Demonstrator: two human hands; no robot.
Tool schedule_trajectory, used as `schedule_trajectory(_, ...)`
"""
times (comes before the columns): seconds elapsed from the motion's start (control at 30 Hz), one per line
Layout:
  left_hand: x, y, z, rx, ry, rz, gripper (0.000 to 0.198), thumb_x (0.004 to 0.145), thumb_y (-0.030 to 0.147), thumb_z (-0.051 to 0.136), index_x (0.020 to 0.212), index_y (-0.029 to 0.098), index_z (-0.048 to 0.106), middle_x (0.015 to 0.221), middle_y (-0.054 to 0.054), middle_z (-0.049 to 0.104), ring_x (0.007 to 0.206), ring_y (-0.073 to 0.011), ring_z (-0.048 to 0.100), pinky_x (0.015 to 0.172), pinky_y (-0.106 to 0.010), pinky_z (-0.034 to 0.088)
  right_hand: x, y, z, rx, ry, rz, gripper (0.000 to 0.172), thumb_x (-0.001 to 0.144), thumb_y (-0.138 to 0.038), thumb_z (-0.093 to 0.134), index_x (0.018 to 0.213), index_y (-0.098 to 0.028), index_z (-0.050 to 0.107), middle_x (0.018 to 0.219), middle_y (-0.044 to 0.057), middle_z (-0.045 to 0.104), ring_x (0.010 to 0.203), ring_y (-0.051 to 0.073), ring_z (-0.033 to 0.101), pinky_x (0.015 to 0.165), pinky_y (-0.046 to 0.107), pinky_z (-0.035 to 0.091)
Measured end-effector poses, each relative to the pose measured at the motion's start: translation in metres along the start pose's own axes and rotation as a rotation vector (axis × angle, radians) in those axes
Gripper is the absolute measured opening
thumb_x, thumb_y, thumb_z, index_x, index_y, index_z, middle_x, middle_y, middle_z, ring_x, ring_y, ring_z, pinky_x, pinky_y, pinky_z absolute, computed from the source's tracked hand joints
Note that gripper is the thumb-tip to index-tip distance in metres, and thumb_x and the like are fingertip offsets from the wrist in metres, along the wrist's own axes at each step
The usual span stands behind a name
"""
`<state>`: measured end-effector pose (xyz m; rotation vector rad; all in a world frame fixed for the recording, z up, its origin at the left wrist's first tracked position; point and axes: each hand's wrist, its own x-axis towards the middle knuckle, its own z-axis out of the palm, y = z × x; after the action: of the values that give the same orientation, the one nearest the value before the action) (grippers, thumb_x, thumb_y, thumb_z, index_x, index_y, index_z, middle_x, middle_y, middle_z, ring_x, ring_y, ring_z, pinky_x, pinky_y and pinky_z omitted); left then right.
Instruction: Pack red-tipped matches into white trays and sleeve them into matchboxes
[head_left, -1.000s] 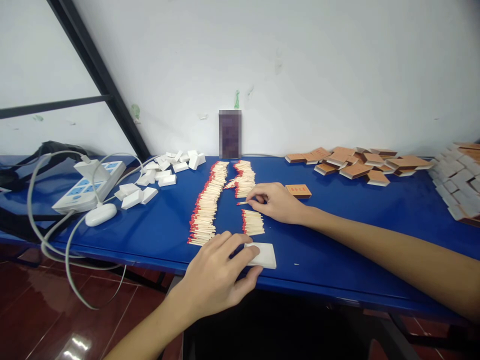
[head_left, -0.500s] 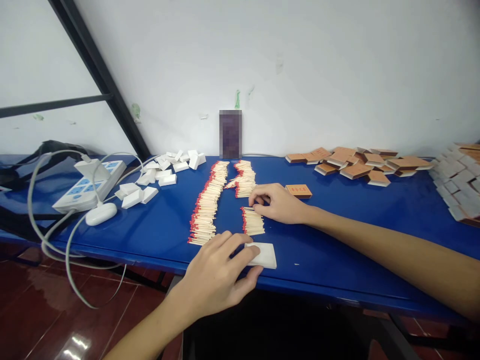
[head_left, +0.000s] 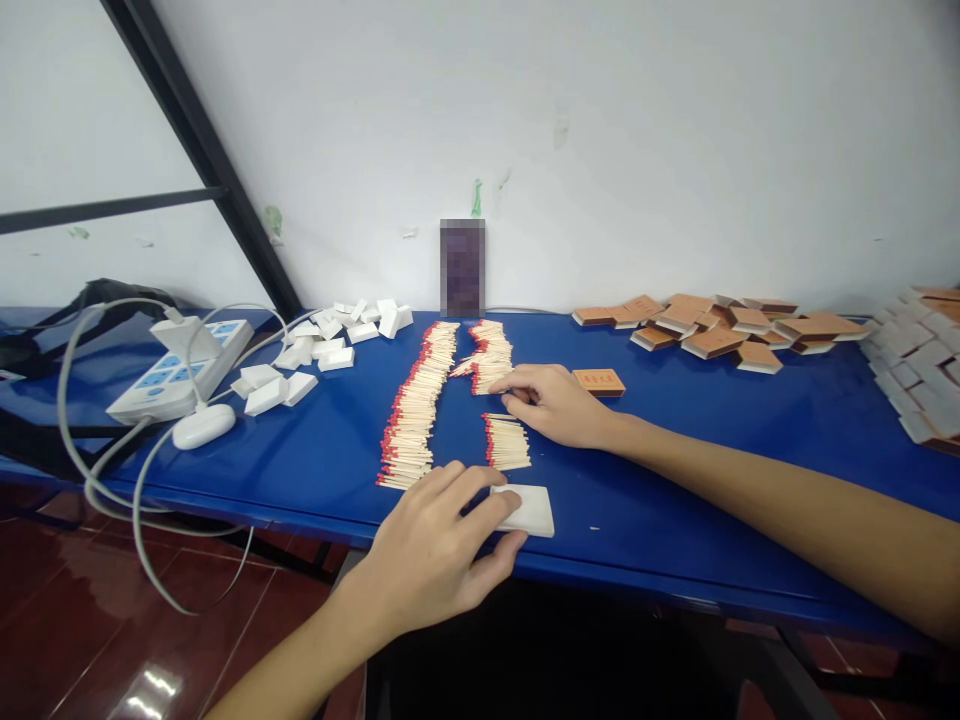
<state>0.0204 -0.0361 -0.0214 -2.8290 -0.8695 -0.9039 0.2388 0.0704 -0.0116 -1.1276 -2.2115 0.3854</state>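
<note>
My left hand [head_left: 442, 545] rests at the table's front edge, its fingers closed over a white matchbox tray [head_left: 536, 510] that lies flat. Whether that tray holds anything is hidden by its low angle. My right hand [head_left: 551, 402] has thumb and forefinger bent together at the near end of the upper right row of matches [head_left: 493, 350]; what lies between the fingertips is too small to make out. Just below it is a short row of red-tipped matches [head_left: 508, 442]. To the left runs a long row of matches [head_left: 416, 405]. An orange matchbox sleeve [head_left: 600, 382] lies beyond my right wrist.
White trays [head_left: 300, 350] lie heaped at the back left, near a power strip [head_left: 180, 370] with looping cables. Orange matchbox sleeves [head_left: 712, 325] are piled at the back right. Stacked matchboxes [head_left: 919, 360] stand at the far right. A pixelated dark rectangle [head_left: 463, 268] is against the wall.
My right hand's fingertips have moved slightly away from me, from the short lower row to the near end of the upper row. My left hand and the tray stay put.
</note>
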Motion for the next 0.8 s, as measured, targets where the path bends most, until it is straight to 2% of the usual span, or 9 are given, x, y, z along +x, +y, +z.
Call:
schedule_trajectory(0.3,0.0,-0.0005,0.0007,-0.003,-0.012,-0.007,0.015,0.095,0.024,0.057,0.109,0.02,0.059,0.108,-0.007,0.067,0.089,-0.0226,0.063,0.079,-0.039,0.052,-0.0003,0.0018,0.0001,-0.013,0.001,-0.03,0.028,0.084,-0.011,0.053,0.098,-0.017,0.076,0.066,-0.001,0.059,0.061,0.012,0.049,0.063,0.026,0.036)
schedule_trajectory(0.5,0.0009,-0.0003,-0.0004,-0.002,-0.005,0.0,0.015,0.095,0.024,0.057,0.108,0.019,0.059,0.107,-0.007,0.067,0.089,-0.0224,0.063,0.078,-0.039,0.052,-0.0002,0.0032,0.0022,-0.017,-0.009,-0.021,0.031,0.084,-0.01,0.053,0.102,-0.016,0.077,0.082,0.004,0.07,0.065,0.013,0.053,0.065,0.026,0.039)
schedule_trajectory(0.8,0.0006,0.001,-0.0014,0.006,0.004,0.004,0.014,0.095,0.024,0.056,0.107,0.019,0.061,0.106,-0.007,0.067,0.087,-0.0216,0.063,0.077,-0.037,0.052,-0.0003,0.0035,0.0016,-0.007,-0.015,-0.016,0.031,0.084,-0.01,0.052,0.103,-0.017,0.076,0.072,0.0,0.064,0.062,0.012,0.05,0.063,0.026,0.037)
